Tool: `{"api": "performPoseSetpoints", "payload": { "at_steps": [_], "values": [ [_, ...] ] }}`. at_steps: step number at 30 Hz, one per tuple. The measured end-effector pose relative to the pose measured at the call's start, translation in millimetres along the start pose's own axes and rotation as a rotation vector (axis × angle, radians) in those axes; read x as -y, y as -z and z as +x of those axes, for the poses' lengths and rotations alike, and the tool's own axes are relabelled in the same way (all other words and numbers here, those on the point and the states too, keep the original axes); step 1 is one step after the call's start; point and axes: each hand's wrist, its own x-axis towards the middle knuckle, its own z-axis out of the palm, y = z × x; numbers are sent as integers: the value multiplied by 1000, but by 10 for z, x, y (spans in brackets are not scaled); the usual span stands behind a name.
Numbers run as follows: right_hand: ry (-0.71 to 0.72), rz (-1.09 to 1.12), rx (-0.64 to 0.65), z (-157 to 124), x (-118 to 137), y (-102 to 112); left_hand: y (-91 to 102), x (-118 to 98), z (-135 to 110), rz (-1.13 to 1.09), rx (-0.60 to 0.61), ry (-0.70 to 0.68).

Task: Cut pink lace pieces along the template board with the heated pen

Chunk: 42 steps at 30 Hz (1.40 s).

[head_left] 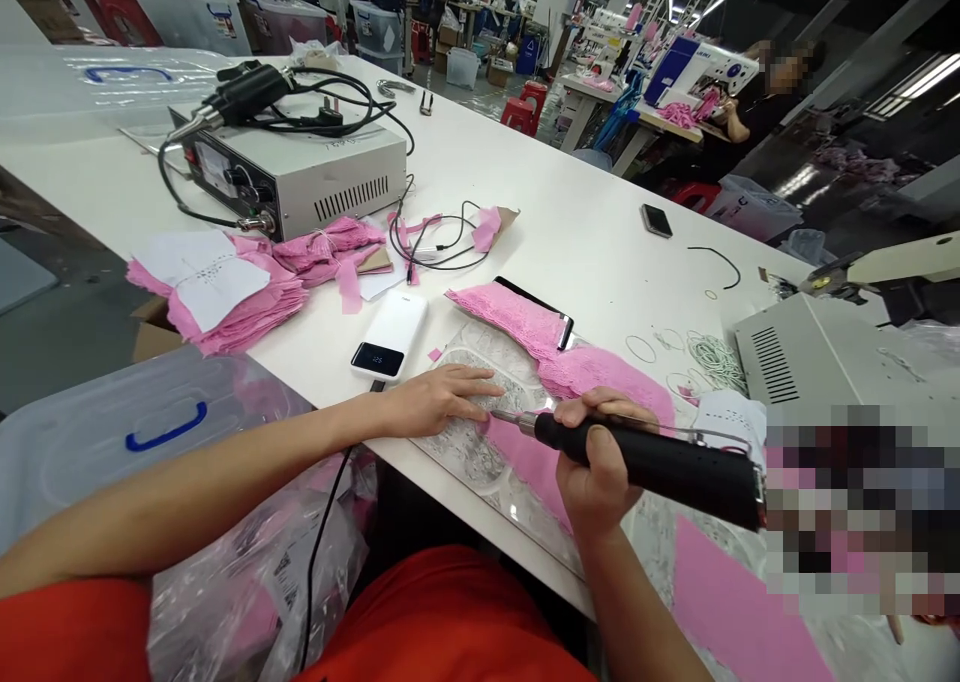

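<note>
My left hand (442,399) lies flat with fingers spread on a patterned grey, clear-topped board (469,452), its fingertips beside the edge of a pink fabric piece (529,452). My right hand (600,462) is wrapped round a black handheld ultrasonic cutter (675,472). The cutter's thin metal tip (504,415) points left and meets the fabric edge close to my left fingers. Just beyond both hands, a strip of pink textured fabric (517,322) lies across the board, partly over a dark flat device (551,305).
A white power bank (390,337) stands left of my hand, its cable hanging off the edge. Behind are stacked pink pieces (232,292) and a grey generator box (322,172) with another handpiece (247,92). Rubber bands (716,362) lie right. A person (772,102) sews farther back.
</note>
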Motion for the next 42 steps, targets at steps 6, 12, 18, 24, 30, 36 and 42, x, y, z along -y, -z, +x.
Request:
{"api": "performPoseSetpoints", "payload": {
  "at_steps": [6, 12, 18, 24, 30, 36, 42],
  "values": [
    [21, -28, 28, -3, -13, -19, 6, -5, 5, 7, 22, 12],
    [-1, -28, 51, -17, -29, -16, 4, -1, 4, 16, 4, -1],
    [20, -74, -93, 133, 113, 124, 28, -54, 31, 32, -27, -12],
    [66, -116, -258, 315, 243, 473, -103, -286, 265, 106, -104, -49],
    [26, -57, -259, 306, 122, 570, -364, -411, 518, 218, -130, -70],
    [18, -55, -230, 315, 42, 537, -430, -423, 543, 284, -139, -67],
    [2, -114, -227, 307, 14, 526, -416, -437, 535, 309, -150, -65]
  ]
}}
